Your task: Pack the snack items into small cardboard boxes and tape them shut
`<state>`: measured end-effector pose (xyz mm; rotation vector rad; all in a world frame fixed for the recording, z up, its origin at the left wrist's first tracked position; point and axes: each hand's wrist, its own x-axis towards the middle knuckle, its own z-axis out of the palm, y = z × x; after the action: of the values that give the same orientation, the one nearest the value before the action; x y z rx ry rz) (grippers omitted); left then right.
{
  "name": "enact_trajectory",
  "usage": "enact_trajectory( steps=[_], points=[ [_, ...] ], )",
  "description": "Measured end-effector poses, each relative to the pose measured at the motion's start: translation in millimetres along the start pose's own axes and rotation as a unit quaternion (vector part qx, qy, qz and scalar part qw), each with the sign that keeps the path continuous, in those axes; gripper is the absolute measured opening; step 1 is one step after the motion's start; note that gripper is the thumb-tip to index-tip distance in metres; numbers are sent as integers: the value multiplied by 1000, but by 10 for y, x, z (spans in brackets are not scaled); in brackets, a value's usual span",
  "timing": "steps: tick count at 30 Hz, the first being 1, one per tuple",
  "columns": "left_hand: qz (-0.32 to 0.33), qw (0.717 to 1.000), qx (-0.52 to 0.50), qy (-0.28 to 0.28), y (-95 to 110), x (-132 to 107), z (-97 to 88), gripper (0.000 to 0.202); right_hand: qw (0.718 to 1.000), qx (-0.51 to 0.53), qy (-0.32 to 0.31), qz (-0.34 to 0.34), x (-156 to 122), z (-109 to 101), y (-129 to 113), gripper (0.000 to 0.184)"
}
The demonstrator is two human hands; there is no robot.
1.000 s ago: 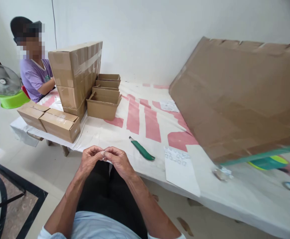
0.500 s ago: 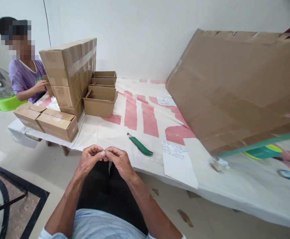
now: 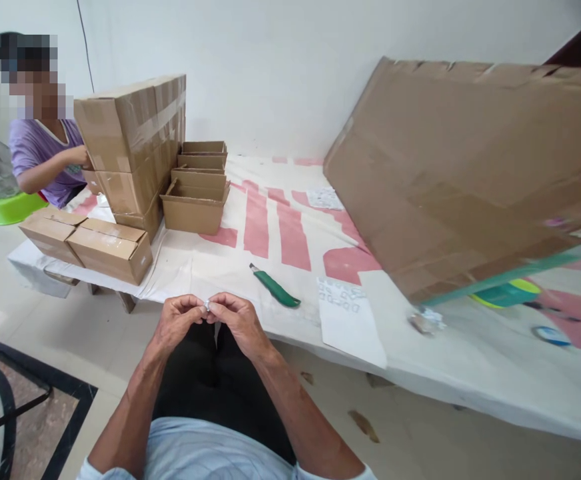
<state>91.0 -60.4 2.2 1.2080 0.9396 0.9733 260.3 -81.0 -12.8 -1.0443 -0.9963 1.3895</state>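
My left hand [image 3: 179, 320] and my right hand [image 3: 234, 320] meet above my lap, just off the table's front edge. Between their pinched fingertips is a tiny whitish piece [image 3: 207, 306], too small to name. Both hands are closed on it, thumbs and forefingers nearly touching. On the table beyond my right hand lies a green-handled utility knife [image 3: 275, 287], its blade end pointing away to the left. Farther right is a white sheet of paper [image 3: 348, 327] with small outlined shapes along its top.
Taped cardboard boxes [image 3: 135, 133] are stacked at the left, with open boxes [image 3: 194, 210] beside them and two closed boxes [image 3: 108, 247] in front. A large cardboard panel [image 3: 460, 173] leans at the right. A person in a purple shirt [image 3: 53, 150] sits behind the stack.
The view has shifted slightly right. More of the whitish piece shows between my fingertips, and my hands stay together. The other person's hand has moved up behind the boxes.
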Motion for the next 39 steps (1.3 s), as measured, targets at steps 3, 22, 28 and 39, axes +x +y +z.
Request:
enact_trajectory(
  steps=[3,22,28,39],
  points=[
    [-1,1000,22,-10,20,4,-10,26,1000,0,-12,-1,10,-20,-9,29],
    [2,983,151,-99,-25,325,290,33,998,2,22,-58,-44,-432,5,30],
    [-14,983,144,-116,-77,393,678,36,986,-59,109,-109,-230,-954,-44,21],
    [11,969,243,-51,-264,759,463,40,860,-361,350,-85,-155,-3350,-236,16]
  ],
)
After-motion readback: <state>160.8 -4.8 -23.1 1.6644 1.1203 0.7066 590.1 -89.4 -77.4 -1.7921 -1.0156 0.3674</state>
